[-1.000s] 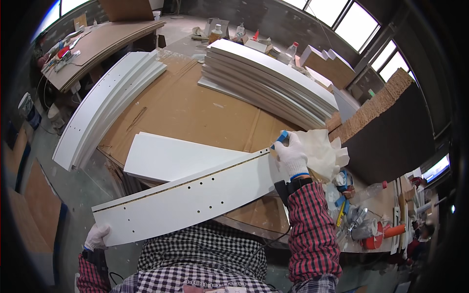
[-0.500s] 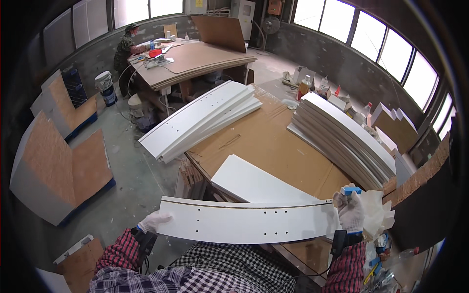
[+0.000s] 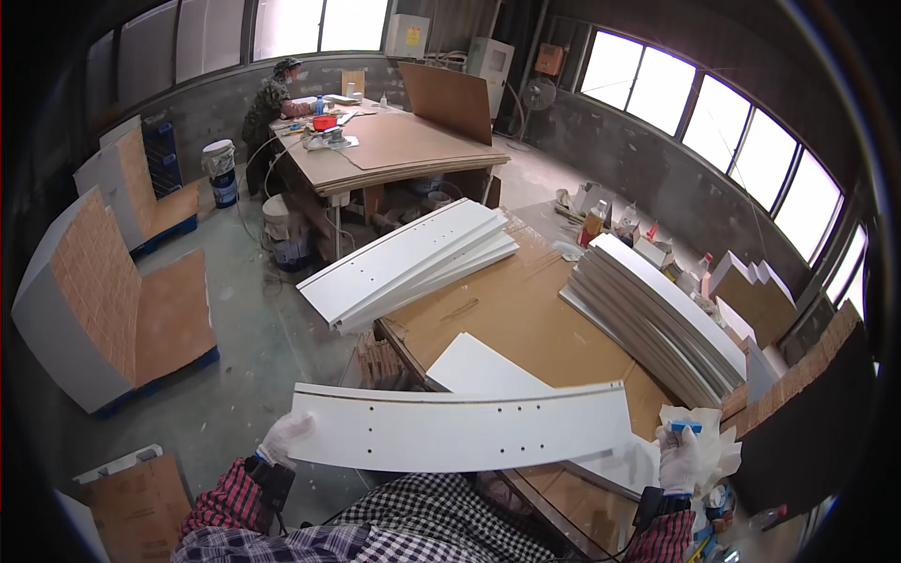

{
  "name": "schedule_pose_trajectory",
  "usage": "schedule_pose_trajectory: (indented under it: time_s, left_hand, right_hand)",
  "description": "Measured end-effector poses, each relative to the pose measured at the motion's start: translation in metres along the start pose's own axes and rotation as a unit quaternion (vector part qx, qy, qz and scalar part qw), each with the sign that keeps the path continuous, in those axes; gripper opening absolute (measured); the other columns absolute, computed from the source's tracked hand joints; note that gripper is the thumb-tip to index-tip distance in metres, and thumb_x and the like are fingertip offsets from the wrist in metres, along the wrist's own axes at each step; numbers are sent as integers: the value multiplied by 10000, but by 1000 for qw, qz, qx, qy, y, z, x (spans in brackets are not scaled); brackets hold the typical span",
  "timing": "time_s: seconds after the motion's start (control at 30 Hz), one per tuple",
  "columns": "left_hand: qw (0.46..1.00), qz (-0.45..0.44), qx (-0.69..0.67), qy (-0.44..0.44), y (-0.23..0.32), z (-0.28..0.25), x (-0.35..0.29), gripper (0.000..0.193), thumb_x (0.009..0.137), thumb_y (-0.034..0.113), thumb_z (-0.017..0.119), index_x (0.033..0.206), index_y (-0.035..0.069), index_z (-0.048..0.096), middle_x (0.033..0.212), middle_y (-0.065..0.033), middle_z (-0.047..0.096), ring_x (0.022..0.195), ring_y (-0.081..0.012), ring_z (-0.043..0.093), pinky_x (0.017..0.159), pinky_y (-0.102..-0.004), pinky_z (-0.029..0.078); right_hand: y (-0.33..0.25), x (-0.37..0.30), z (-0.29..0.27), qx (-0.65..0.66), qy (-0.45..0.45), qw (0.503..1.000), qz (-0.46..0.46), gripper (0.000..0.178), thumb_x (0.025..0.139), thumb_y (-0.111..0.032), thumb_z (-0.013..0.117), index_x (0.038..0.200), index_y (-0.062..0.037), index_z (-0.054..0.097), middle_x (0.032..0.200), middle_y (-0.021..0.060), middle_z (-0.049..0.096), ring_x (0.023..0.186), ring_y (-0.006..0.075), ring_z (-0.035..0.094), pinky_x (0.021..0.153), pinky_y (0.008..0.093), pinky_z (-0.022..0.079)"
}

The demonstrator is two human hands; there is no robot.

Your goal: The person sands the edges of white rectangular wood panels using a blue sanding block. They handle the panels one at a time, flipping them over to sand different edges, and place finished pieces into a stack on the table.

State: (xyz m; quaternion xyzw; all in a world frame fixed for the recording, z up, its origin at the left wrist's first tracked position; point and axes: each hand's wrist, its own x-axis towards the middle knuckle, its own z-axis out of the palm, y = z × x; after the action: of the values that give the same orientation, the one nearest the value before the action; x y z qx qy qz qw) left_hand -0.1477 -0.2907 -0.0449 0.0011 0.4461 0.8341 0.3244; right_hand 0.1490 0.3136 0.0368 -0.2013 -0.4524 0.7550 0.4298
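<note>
A long white panel (image 3: 460,433) with several small dark holes and a groove near its upper edge is held level in front of me. Gloved in white, my left hand (image 3: 285,437) grips its left end. Just past the right end, my right hand (image 3: 678,464), gloved too, is closed around a small blue block (image 3: 686,427), apart from the panel. Crumpled pale paper (image 3: 718,448) lies beside that hand. Beneath the held panel, another white panel (image 3: 490,361) rests on the brown-topped table (image 3: 535,305), partly hidden.
White panels are stacked at the table's far left (image 3: 399,263) and right (image 3: 648,310). A person (image 3: 267,108) works at a far table (image 3: 413,141). Curved panels (image 3: 84,291) stand on the floor at left, near a bucket (image 3: 220,174). Bottles and tools (image 3: 718,516) lie at lower right.
My right hand, with the blue block, has moved down and away from the panel's upper right corner. The panel sits slightly further left and tilts a little. My view has shifted.
</note>
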Motion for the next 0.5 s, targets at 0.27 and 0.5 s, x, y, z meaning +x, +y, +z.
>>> schedule_pose_trajectory:
  time_s: [0.27,0.5]
  left_hand:
    - [966,186,-89,156,66,21,26,349,968,325,522,1117,11,558,867,-98,682,594,-177,653,397,-273,477]
    - [963,239,-58,114,106,16,102,354,957,358,534,1103,36,548,811,-94,646,536,-176,587,404,-261,448]
  right_hand:
    - [-15,-98,22,-29,17,999,-14,441,916,-150,551,1316,-15,421,1017,86,579,811,179,583,737,369,522]
    - [-4,-167,41,17,52,998,-21,381,883,-163,604,1232,-64,489,949,24,577,752,125,550,676,294,485]
